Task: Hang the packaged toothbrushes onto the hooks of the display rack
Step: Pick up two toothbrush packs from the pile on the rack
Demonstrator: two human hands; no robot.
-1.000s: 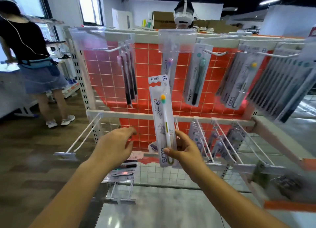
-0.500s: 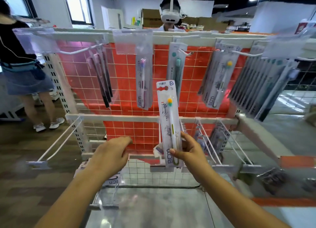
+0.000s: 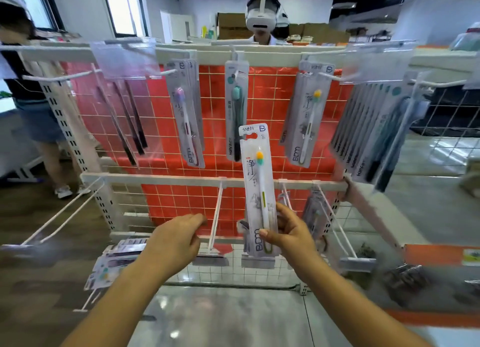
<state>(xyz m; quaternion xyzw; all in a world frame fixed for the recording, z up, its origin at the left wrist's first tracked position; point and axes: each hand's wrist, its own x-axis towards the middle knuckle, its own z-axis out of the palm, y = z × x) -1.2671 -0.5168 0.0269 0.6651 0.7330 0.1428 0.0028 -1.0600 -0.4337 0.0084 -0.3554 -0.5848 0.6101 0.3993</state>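
Note:
My right hand grips the lower end of a packaged toothbrush with a yellow-green head, holding it upright in front of the rack's middle rail. My left hand hovers to its left with loosely curled fingers and holds nothing, close to a bare white hook. On the top row hang matching yellow-headed packs, a teal-headed pack, purple-headed packs and dark brushes.
A full row of packs hangs at the upper right. A long bare hook juts out at the lower left. Loose packs lie low on the left. One person stands behind the rack, another at the left.
The view has shifted left along the rack, so the top-row packs now sit further right. My right hand still holds the pack upright; my left hand stays beside it.

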